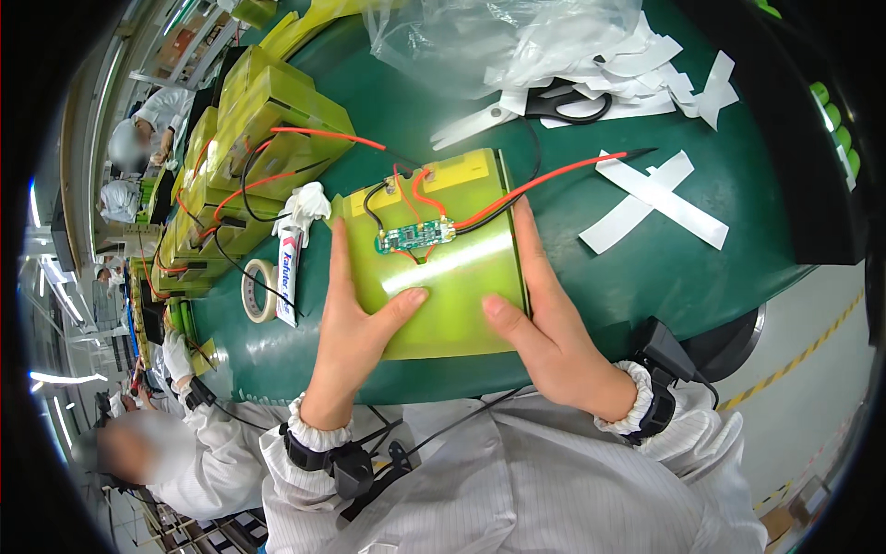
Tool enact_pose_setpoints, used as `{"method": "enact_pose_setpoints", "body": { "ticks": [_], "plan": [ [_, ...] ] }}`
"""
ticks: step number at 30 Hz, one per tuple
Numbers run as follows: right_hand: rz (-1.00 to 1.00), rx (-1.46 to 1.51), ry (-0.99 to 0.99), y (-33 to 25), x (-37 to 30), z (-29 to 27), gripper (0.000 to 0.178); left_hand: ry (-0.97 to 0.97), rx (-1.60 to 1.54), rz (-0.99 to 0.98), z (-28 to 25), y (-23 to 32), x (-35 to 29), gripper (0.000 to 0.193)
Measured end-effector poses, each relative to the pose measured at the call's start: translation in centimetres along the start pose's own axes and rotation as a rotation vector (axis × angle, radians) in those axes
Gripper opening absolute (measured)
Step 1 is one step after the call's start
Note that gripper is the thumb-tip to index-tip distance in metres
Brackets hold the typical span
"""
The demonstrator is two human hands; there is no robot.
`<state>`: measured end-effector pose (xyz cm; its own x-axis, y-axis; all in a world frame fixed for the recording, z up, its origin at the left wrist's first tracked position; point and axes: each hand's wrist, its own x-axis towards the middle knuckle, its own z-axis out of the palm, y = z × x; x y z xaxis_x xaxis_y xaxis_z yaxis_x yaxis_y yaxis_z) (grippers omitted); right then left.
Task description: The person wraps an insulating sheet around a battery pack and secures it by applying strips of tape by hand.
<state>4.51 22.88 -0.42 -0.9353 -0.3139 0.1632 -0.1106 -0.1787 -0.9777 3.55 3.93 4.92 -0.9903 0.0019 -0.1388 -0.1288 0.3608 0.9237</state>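
Observation:
Between my two hands is a yellow-green wrapped battery pack (434, 319), gripped at its left and right sides. My left hand (355, 319) has its fingers along the left edge and its thumb on the top face. On the opposite edge, my right hand (554, 332) presses the same way, thumb lying on the face. A small green circuit board (415, 236) sits on the pack, with short red and black wires running to yellow tape strips at the far end. From the board, a thick red wire (544, 185) and a black one stretch out to the right.
Several similar packs (268, 120) are stacked at the left with loose wires. Nearby are a tape roll (259, 290) and a white glue tube (290, 277). Scissors (568, 103) lie by white strips at the back; crossed white strips (655, 198) lie right. Another person (198, 462) sits at left.

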Motion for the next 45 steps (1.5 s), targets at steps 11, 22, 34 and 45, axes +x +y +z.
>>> {"method": "enact_pose_setpoints", "body": {
  "ticks": [11,22,34,45],
  "plan": [
    [-0.035,0.153,0.224,0.6,-0.8,0.9,0.065,-0.213,0.696,0.701,-0.6,6.1,5.1,0.077],
    [-0.061,-0.006,0.262,0.0,-0.7,1.2,0.058,-0.892,0.827,0.819,2.3,6.3,11.9,0.056],
    [-0.065,-0.080,0.168,-0.1,-0.9,0.7,0.062,-0.881,0.864,0.879,2.5,6.4,11.7,0.047],
    [-0.095,-0.108,0.252,0.7,-2.0,1.1,0.065,-0.916,0.935,0.887,2.6,6.7,11.9,0.027]
  ]
}}
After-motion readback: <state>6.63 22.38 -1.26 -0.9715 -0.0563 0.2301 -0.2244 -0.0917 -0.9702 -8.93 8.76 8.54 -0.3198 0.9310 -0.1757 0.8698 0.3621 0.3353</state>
